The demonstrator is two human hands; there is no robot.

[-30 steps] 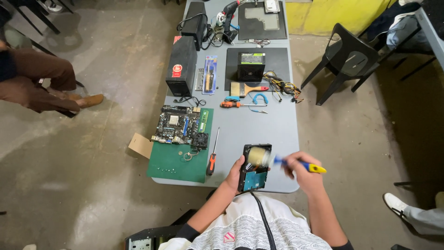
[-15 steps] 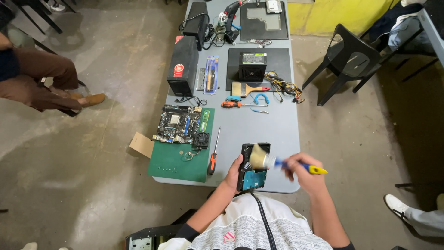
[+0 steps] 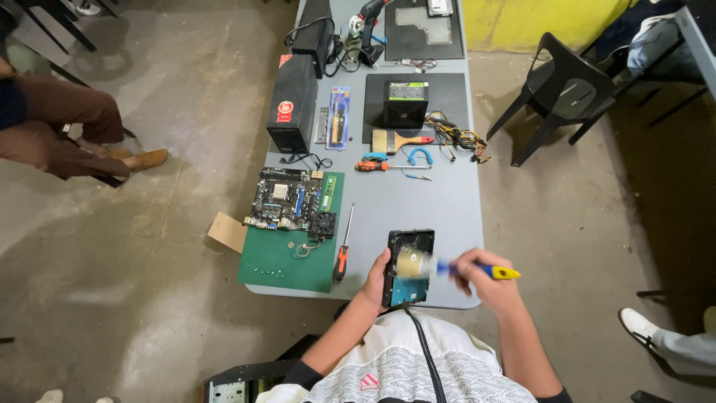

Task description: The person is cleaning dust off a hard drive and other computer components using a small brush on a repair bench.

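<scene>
Head view: left hand point(image 3: 375, 280) grips the left edge of a hard drive point(image 3: 409, 267), held at the near edge of the grey table point(image 3: 447, 209). Right hand point(image 3: 477, 272) is closed around a blue-and-yellow-handled brush point(image 3: 447, 267), whose pale bristles rest on the drive's top face. Just left lies a red-handled screwdriver point(image 3: 344, 245), beside a green mat point(image 3: 287, 254) carrying a motherboard point(image 3: 291, 198). Farther up the table: a second brush point(image 3: 399, 140), a power supply point(image 3: 406, 104), a black box point(image 3: 292, 103).
</scene>
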